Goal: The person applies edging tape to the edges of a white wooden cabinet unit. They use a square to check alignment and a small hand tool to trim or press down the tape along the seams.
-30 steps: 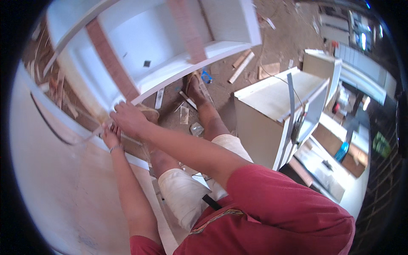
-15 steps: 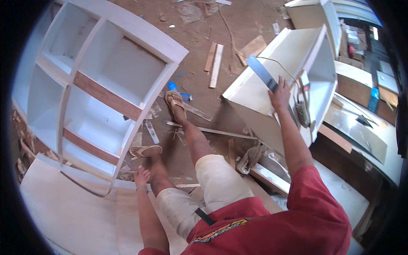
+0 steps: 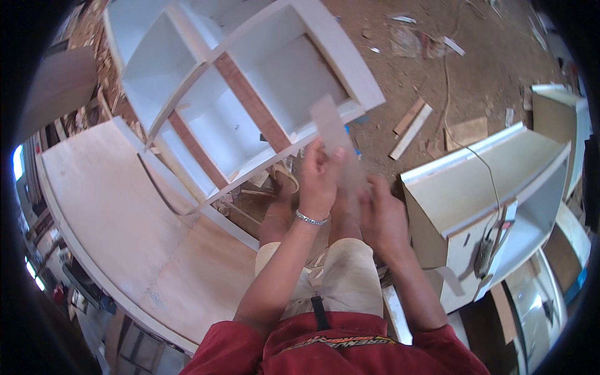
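Head view, strip [image 3: 330,125]: blurred, at 12 o'clock.
Your left hand [image 3: 319,185]: overlapping it, grip unclear.
Your right hand [image 3: 386,220]: apart from left, grip unclear.

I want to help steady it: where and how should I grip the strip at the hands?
Probably by the free upper end of the strip, from the side of the white cabinet, with thumb and fingers on opposite faces. It looks flat, and that end juts beyond the left hand and right hand, which crowd its lower part. Blur hides its exact edges.
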Demonstrator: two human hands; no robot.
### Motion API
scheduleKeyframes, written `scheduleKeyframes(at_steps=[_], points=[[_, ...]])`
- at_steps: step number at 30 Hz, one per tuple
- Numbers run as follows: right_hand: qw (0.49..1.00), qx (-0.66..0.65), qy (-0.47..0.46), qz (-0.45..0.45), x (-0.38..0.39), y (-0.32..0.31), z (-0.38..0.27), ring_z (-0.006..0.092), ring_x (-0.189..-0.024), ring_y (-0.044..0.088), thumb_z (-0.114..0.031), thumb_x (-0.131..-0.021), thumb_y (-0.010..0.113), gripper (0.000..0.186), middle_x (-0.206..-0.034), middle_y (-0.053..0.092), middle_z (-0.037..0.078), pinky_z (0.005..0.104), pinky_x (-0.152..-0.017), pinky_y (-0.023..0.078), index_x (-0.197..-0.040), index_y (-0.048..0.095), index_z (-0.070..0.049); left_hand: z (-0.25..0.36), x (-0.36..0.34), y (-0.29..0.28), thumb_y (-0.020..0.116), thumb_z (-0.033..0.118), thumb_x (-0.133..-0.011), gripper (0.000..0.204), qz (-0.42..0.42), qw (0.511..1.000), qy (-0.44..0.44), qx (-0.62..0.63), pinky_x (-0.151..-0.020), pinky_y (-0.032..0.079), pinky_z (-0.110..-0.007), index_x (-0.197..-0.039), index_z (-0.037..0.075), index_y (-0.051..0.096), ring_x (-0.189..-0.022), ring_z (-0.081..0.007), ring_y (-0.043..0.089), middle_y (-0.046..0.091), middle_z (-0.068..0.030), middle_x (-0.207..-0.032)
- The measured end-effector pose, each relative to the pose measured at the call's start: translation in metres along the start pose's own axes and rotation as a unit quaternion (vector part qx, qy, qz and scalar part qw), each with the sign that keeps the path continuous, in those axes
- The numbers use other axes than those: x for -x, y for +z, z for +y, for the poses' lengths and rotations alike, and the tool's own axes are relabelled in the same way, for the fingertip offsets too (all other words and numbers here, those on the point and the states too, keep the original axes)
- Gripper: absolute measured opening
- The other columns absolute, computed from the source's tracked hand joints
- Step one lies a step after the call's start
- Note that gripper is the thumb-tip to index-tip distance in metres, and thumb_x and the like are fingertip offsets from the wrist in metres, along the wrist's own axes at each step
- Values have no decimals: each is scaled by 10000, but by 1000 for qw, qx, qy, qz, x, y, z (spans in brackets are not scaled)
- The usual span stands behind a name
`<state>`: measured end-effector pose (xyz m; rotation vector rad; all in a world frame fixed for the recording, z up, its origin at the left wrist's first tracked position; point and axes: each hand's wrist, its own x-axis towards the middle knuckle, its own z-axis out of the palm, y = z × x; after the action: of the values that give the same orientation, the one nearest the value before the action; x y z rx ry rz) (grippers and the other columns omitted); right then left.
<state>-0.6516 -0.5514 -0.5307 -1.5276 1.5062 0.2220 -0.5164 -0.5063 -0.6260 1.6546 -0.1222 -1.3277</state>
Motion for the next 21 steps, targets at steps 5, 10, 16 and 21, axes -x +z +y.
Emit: scheduleKeyframes(at_steps=[5,10,16,21], points=[[990,-29,-103,-97,-18,39,-58,511,-943,681,-271,-974,661,428,-1005,695,324,557,-844,542,-1297,537,-19,32,-64,-94,691,183,-1008,609,255,960,50,101,-1004,497,-328,-1493,-62,417,-1168,-188,587,593,-130,-1347],[984,-14,-103,-143,-2,79,-17,488,-1001,692,-354,-982,683,454,-998,702,328,521,-833,551,-1262,620,-3,46,-153,-182,704,154,-979,536,303,945,109,54,-922,502,-310,-1408,-62,466,-1037,-178,630,679,-144,-1165],[991,51,4,-120,-20,119,-6,486,-955,704,-403,-999,655,462,-957,722,301,520,-814,559,-1193,614,14,14,-243,-204,797,247,-880,736,326,932,131,-89,-992,511,-396,-1453,-22,421,-1089,-354,682,698,-256,-1150],[997,4,7,-73,-33,168,-2,483,-915,712,-395,-991,674,441,-938,725,294,499,-777,567,-1161,618,9,37,-264,-188,878,329,-761,896,378,894,107,-216,-1096,457,-445,-1421,-81,431,-1298,-394,548,564,-279,-1372]])
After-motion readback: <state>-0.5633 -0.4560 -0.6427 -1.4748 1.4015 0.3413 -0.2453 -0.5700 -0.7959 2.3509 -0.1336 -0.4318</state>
